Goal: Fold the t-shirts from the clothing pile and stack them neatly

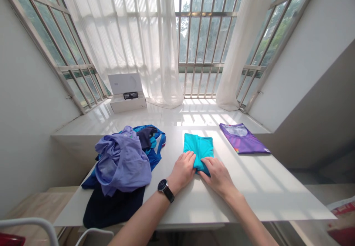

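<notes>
A turquoise garment [200, 146], folded into a small square, lies flat on the white table in front of me. My left hand [184, 166] grips its near left edge with bent fingers, and a black watch [165, 190] is on that wrist. On the near right edge, my right hand [217, 172] has its fingers on top and its thumb low by the near edge. A darker blue-green fold shows between the hands. What lies under the fingers is hidden.
A heap of clothes with a lavender garment [122, 161] on top is to the left, a dark cloth [113, 207] hanging over the table edge. A folded purple shirt [246, 142] lies right. Behind stand an open white box [129, 103] and a curtained, barred window.
</notes>
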`<state>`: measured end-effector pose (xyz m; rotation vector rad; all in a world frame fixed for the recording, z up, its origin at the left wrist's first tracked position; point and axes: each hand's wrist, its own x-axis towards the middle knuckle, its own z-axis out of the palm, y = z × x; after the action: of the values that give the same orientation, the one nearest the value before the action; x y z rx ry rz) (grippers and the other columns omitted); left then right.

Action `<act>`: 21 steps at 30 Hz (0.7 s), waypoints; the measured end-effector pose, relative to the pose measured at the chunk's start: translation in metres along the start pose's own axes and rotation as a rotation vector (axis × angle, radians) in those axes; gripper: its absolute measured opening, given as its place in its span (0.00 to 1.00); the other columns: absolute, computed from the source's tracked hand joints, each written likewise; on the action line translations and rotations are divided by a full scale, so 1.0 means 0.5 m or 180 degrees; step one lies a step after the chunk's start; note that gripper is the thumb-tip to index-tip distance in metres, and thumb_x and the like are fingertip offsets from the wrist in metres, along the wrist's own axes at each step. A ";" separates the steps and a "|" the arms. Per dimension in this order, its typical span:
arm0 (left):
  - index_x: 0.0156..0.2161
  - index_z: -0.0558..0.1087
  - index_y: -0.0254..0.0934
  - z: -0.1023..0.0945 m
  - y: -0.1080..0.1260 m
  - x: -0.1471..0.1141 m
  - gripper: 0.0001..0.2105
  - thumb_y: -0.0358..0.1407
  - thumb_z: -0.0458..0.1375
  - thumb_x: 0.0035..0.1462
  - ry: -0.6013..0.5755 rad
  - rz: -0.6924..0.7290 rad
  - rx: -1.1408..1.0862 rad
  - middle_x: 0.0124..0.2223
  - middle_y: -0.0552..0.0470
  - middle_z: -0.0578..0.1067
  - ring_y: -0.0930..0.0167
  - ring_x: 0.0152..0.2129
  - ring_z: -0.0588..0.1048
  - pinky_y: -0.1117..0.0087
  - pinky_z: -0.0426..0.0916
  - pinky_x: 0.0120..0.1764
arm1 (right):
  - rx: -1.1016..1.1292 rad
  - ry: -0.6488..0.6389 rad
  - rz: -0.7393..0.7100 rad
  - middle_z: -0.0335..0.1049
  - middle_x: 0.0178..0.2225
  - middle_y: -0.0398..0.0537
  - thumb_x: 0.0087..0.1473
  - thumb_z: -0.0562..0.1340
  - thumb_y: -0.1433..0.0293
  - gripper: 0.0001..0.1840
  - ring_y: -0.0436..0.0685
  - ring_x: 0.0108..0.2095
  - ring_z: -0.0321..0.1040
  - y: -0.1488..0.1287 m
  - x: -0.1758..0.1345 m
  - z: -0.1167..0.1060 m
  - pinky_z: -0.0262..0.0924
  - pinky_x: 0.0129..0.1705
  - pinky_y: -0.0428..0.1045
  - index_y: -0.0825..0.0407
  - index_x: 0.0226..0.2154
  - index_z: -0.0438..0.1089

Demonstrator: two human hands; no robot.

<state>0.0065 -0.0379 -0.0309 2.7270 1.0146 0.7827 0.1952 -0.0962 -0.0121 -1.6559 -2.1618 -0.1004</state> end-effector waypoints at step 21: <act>0.60 0.68 0.34 -0.009 0.011 0.001 0.21 0.25 0.50 0.63 0.0144 0.0236 0.0101 0.60 0.39 0.74 0.58 0.60 0.70 0.51 0.66 0.61 | -0.0276 0.0429 0.0234 0.72 0.39 0.51 0.54 0.56 0.77 0.23 0.62 0.41 0.71 0.004 -0.027 0.033 0.69 0.40 0.52 0.48 0.51 0.72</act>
<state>0.0077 -0.0418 -0.0252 2.8005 0.9474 0.8507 0.1954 -0.1030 -0.0327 -1.7221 -2.0205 -0.2801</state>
